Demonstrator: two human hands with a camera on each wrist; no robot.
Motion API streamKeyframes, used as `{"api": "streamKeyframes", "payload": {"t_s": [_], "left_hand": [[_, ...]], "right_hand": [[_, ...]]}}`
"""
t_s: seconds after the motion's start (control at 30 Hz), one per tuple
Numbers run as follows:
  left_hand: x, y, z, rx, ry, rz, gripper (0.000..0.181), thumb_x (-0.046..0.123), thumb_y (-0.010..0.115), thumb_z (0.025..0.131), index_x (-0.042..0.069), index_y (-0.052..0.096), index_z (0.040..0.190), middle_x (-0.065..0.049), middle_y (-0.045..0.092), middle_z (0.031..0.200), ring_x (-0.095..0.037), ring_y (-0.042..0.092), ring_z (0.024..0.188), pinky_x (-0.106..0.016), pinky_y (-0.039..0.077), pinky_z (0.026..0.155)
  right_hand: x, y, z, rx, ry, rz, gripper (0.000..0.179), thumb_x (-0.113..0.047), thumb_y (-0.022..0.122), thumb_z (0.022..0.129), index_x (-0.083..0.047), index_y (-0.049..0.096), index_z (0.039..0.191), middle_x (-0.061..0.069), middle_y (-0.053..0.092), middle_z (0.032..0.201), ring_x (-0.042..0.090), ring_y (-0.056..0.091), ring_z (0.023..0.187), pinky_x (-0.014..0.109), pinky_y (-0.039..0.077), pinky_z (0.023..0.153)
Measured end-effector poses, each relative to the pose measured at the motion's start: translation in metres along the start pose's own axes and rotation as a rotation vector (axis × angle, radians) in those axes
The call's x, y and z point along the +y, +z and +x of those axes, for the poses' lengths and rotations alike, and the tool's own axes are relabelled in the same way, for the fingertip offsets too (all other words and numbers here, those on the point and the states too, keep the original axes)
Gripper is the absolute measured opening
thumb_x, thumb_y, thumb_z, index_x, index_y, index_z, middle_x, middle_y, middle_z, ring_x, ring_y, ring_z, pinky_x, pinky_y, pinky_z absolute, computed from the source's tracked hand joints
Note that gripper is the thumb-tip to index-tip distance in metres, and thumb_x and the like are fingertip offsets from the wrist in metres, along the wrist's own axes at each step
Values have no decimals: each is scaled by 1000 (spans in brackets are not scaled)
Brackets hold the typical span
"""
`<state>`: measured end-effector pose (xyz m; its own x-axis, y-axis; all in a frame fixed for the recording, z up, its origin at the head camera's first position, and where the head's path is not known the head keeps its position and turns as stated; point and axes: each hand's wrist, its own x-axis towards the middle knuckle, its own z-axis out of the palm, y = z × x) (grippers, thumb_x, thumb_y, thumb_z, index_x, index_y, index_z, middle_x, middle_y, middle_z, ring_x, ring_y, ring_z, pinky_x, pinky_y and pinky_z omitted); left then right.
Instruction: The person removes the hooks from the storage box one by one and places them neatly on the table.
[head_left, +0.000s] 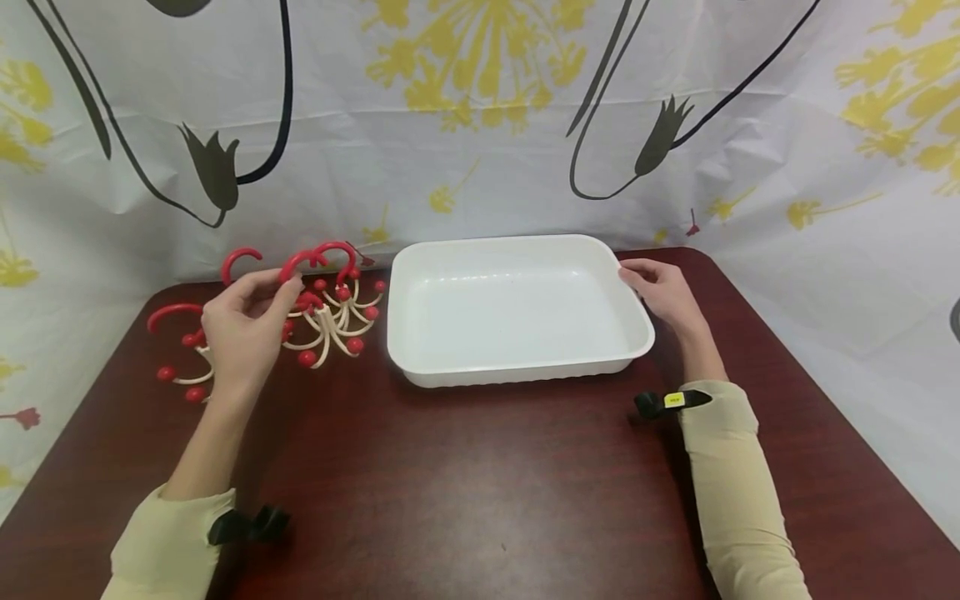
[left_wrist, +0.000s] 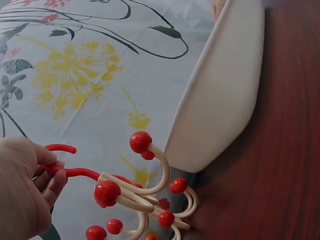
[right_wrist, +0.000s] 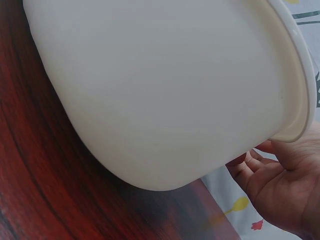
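Observation:
My left hand (head_left: pixel 243 329) pinches the red hook of a multi-prong hanger (left_wrist: pixel 125 192) between thumb and fingers. Cream prongs curl outward from its stem and end in red balls. In the left wrist view this hanger tilts, hook toward the palm. Across the table, my right hand (head_left: pixel 660 287) grips the right rim of a white rectangular tub (head_left: pixel 517 375), thumb near the edge and fingers beneath it. The right wrist view shows the tub's smooth outer wall (right_wrist: pixel 160 100) above the dark tabletop.
More of these red-and-cream hangers (head_left: pixel 348 304) lie at the table's back left, partly behind the left hand; one red hook (head_left: pixel 174 312) sticks out to its left. The brown wooden table (head_left: pixel 480 483) meets a white flower-printed cloth (head_left: pixel 315 192) along its back edge.

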<state>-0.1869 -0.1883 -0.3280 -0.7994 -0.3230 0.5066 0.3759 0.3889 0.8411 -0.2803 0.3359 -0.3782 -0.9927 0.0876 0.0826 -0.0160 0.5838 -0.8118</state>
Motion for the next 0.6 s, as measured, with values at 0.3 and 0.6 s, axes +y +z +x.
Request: {"api": "streamKeyframes", "payload": {"t_s": [0.3, 0.6], "left_hand": [[-7, -12, -5, 30, 5, 38, 26, 15, 78, 89, -3, 76, 108, 18, 70, 85, 0, 66, 73, -11, 50, 70], [-16, -20, -12, 36, -10, 98, 25, 13, 79, 88, -4, 76, 106, 26, 64, 80, 5, 62, 67, -9, 47, 62]], "right_hand": [[0, 0, 0, -3, 1, 7, 54, -44, 59, 101, -4, 61, 137, 20, 63, 129, 17, 60, 95, 21, 50, 73], [-1, 0, -1, -3, -1, -6, 54, -44, 58, 101, -4, 61, 137, 20, 62, 129, 21, 59, 98, 23, 49, 75]]}}
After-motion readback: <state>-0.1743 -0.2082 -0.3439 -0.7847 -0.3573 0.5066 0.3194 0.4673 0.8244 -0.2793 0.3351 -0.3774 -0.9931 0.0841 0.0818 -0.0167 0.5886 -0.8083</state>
